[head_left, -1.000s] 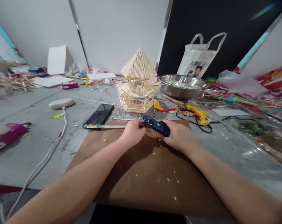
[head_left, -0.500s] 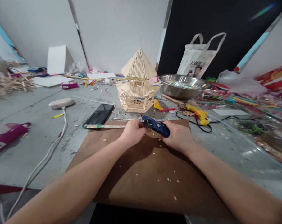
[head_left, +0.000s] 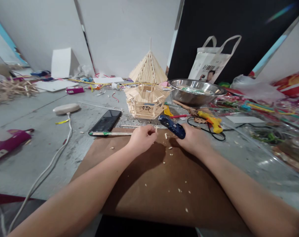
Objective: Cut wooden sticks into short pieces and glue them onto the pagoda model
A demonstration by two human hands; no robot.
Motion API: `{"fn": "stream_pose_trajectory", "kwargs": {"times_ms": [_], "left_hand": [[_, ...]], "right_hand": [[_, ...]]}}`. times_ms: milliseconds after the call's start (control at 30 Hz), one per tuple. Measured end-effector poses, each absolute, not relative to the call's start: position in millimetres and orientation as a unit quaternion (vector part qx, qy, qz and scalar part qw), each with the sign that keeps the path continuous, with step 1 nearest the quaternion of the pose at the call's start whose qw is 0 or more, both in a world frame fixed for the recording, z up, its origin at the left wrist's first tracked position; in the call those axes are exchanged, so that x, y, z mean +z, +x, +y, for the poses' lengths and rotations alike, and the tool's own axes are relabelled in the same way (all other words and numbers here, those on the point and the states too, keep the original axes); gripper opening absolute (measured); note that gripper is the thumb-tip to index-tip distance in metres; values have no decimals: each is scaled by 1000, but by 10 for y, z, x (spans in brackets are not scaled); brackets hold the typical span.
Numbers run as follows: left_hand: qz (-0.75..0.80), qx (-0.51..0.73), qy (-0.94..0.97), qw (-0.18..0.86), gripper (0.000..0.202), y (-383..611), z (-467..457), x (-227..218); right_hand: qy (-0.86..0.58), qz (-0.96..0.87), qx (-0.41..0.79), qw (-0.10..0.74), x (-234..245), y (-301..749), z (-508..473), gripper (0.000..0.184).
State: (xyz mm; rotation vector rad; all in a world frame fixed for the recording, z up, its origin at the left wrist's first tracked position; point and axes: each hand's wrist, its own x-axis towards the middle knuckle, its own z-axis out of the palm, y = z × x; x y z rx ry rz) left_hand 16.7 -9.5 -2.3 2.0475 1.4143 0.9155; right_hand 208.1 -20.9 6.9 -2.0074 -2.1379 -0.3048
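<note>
My right hand (head_left: pixel 194 141) is closed round a dark blue cutter (head_left: pixel 172 126), which points up and to the left. My left hand (head_left: pixel 142 139) pinches a small wooden stick piece (head_left: pixel 155 130) just left of the cutter's tip. Both hands hover over a brown board (head_left: pixel 161 184) sprinkled with small wood chips. A small cut piece (head_left: pixel 165 135) lies on the board between the hands. Behind them stands a pavilion model (head_left: pixel 147 90) built from wooden sticks.
A black phone (head_left: pixel 106 121) and a long stick (head_left: pixel 110 133) lie left of the board. A yellow glue gun (head_left: pixel 210 120) with black cord and a steel bowl (head_left: pixel 196 91) are at the right. A white cable (head_left: pixel 53 158), pink tool (head_left: pixel 6 144), stick pile (head_left: pixel 11 89) sit left.
My right hand has drawn the blue cutter away to the right and up, off my left hand. A small cut piece now lies on the board between the hands.
</note>
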Motion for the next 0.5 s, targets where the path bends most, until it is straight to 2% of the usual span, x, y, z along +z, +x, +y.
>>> {"fn": "stream_pose_trajectory", "kwargs": {"times_ms": [100, 200, 500], "left_hand": [[540, 268, 787, 127, 16, 152, -105, 1], [539, 202, 815, 58, 18, 149, -119, 17], [561, 88, 823, 16, 24, 131, -114, 0]], "right_hand": [[-691, -710, -109, 80, 54, 2130, -157, 36], [-697, -707, -119, 25, 68, 2152, -138, 33], [-654, -739, -131, -96, 138, 2453, -86, 38]]}}
